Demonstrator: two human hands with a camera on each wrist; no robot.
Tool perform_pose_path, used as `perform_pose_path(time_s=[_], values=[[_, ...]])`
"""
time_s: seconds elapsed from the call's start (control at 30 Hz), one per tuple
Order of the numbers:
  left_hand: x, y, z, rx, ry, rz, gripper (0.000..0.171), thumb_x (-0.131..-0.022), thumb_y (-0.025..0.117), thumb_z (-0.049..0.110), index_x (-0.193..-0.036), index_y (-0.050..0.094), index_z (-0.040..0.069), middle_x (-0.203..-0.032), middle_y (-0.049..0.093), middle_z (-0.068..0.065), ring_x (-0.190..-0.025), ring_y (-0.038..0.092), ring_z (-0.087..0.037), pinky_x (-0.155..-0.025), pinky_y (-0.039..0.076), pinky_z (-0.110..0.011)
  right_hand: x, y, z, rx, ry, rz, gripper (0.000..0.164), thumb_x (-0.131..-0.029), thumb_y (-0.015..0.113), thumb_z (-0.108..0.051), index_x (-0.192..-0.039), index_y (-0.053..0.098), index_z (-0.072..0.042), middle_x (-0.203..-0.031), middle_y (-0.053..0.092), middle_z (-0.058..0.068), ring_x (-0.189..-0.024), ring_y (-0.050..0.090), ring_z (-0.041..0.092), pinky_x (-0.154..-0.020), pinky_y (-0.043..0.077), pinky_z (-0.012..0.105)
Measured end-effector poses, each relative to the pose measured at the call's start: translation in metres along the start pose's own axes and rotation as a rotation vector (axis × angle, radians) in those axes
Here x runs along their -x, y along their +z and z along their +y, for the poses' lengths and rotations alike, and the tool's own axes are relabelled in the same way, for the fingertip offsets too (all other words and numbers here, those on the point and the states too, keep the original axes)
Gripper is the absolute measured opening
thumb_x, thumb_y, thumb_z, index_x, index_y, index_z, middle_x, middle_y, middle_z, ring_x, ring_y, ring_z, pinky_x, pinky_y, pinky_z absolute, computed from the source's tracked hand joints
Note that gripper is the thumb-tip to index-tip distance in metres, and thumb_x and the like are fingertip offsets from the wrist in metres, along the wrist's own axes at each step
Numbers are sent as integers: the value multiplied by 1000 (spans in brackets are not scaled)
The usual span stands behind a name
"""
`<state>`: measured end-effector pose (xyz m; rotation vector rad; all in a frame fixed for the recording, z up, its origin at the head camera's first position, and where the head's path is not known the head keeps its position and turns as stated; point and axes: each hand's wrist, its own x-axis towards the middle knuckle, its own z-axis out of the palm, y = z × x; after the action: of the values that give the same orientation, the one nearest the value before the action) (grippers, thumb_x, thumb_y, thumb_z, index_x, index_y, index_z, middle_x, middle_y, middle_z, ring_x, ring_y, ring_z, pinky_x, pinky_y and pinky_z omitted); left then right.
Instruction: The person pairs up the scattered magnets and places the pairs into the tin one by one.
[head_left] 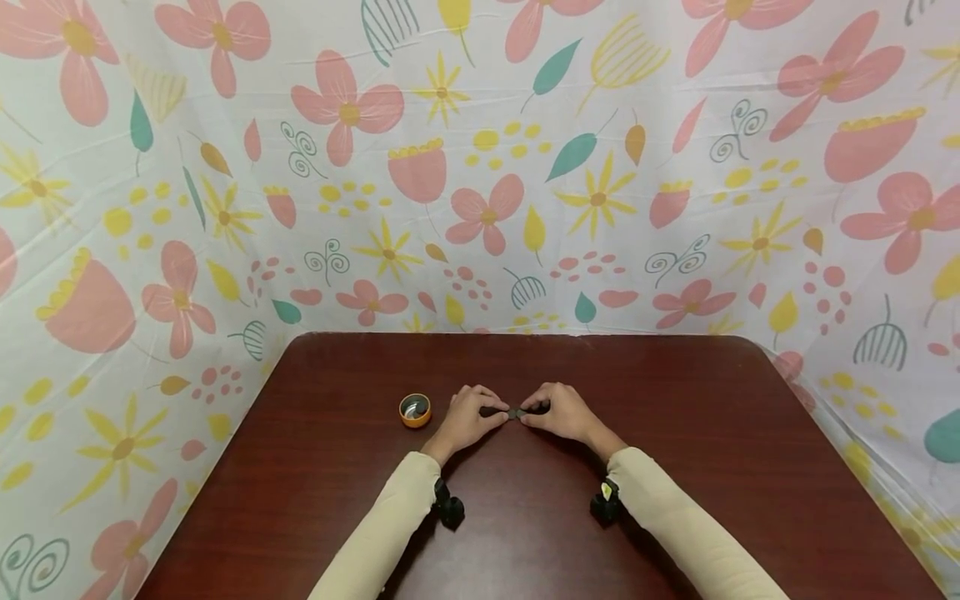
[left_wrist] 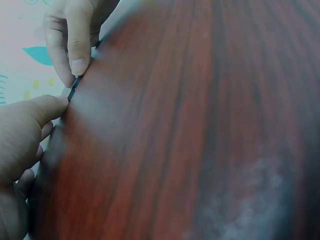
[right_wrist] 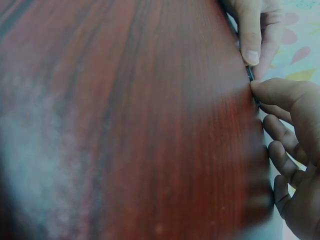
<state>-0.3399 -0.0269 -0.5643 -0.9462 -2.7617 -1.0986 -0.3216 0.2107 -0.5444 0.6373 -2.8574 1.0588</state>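
Note:
A small, flat dark piece (head_left: 514,413) lies low over the table between both hands; its exact kind is too small to tell. My left hand (head_left: 471,421) pinches its left end between thumb and fingers. From the other side my right hand (head_left: 566,412) pinches the right end, its thumb nearest me. In the left wrist view the dark piece (left_wrist: 74,89) shows as a thin strip between the thumbs. The right wrist view shows the same strip (right_wrist: 250,74) edge-on, partly hidden by fingertips.
Left of my left hand stands a small round orange tin (head_left: 415,421) with a shiny inside and something dark in it. The brown wooden table (head_left: 675,467) reaches back to a flower-printed cloth (head_left: 480,125) hanging behind and at both sides.

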Motion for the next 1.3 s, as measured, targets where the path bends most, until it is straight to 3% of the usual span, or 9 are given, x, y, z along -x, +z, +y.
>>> perform_pose_path(time_s=[0.37,0.5,0.6,0.67,0.8,0.93,1.1,1.3], values=[[4,-7,2,45,-8,-24,25,-99,71,29,-122,77,19,-121,66,1,-112,54,-20,-101,39,-47,-2,-4,-2,8,10,-27,19,-88,83,-27,-105,81,-19,-97,68,-5,-87,60,14,-77,50,36],[11,-23,7,74,1,-29,32,-101,67,31,-129,72,15,-128,65,0,-121,56,-22,-112,37,-50,-2,-6,-2,14,3,-24,22,-87,84,-29,-106,81,-17,-99,68,-4,-88,61,15,-78,51,36],[19,-42,9,76,19,7,37,-102,66,33,-133,69,12,-133,65,-2,-129,56,-25,-118,31,-54,-4,-6,-3,12,2,-20,24,-87,84,-30,-107,81,-17,-100,67,-4,-87,59,14,-77,50,35],[26,-55,8,77,22,44,40,-101,66,35,-135,68,14,-136,63,-2,-131,55,-26,-116,34,-54,-6,-5,-4,8,-8,-21,25,-88,83,-30,-108,81,-16,-101,67,-3,-87,58,14,-76,49,35],[42,-80,-5,89,-6,123,46,-98,69,41,-139,64,21,-142,60,-3,-134,51,-26,-105,45,-53,-10,1,-8,3,-37,-31,29,-87,84,-30,-111,80,-14,-101,66,-3,-88,58,14,-77,50,34],[57,-94,-26,124,-82,177,56,-93,74,48,-143,60,26,-149,55,-5,-139,46,-27,-106,43,-57,-11,5,-10,26,-78,-28,31,-86,84,-31,-111,81,-13,-99,67,-4,-89,61,14,-78,52,35],[74,-99,-49,166,-187,182,70,-89,78,51,-149,55,22,-153,49,-2,-145,40,-29,-111,36,-63,-13,8,-8,62,-120,-10,24,-88,83,-29,-107,83,-16,-96,69,-7,-89,61,12,-75,52,33],[86,-96,-63,175,-221,151,81,-85,82,50,-152,51,16,-150,51,-2,-140,44,-29,-110,38,-58,-13,9,-7,66,-125,-3,17,-89,82,-29,-102,83,-19,-95,69,-8,-88,62,11,-74,51,31]])
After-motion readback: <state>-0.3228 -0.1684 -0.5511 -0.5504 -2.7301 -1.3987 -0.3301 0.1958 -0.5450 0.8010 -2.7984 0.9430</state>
